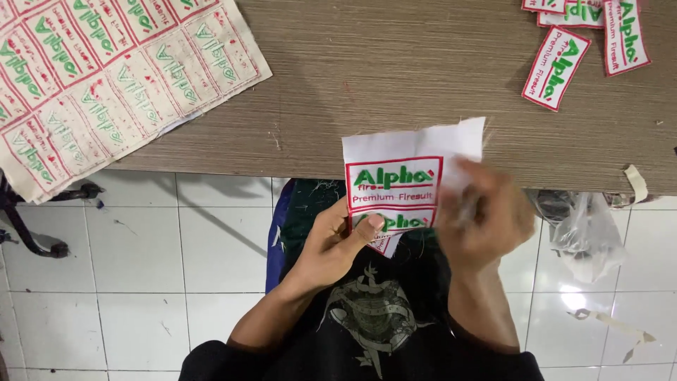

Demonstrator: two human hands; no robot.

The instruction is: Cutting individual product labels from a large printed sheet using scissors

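Bright, even indoor light fills the view. The counter (pixel 395 77) throws a soft diagonal shadow across the white floor tiles (pixel 141 247), and a small glare spot shines on a tile at lower right. The right hand (pixel 486 215) is smeared by motion blur; the left hand (pixel 335 243) and the rest are sharp.

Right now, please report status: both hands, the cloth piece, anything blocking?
Left hand pinches label strip, thumb on lower label. Right hand at strip's right edge, blurred; grip unclear. Strip held over table edge. Nothing blocking.
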